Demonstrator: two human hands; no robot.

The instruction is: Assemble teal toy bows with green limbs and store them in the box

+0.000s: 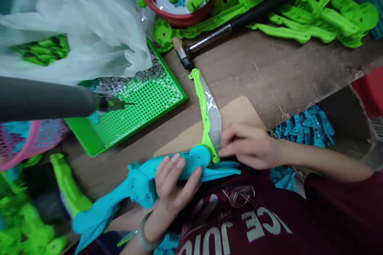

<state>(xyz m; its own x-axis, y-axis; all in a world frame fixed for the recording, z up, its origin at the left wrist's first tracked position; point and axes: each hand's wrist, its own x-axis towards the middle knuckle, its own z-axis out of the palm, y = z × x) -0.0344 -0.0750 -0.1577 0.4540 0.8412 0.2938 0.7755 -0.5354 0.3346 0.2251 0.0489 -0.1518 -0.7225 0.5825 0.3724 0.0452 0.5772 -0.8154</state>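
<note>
My left hand grips a long blue plastic part, its fingers wrapped over the part beside a round disc. A slim green piece with a translucent grey blade extends up from the disc; its lower end meets the disc. My right hand is at the blade's lower right edge, fingers closed in a blurred pinch; what they hold, if anything, cannot be made out. Above the green piece's tip lies a hammer with a black handle.
A green perforated tray holds small metal pieces at the left. The grey tool reaches over it. Green parts lie at the back right beside a red basket. Cardboard lies under the work; blue parts fill a box.
</note>
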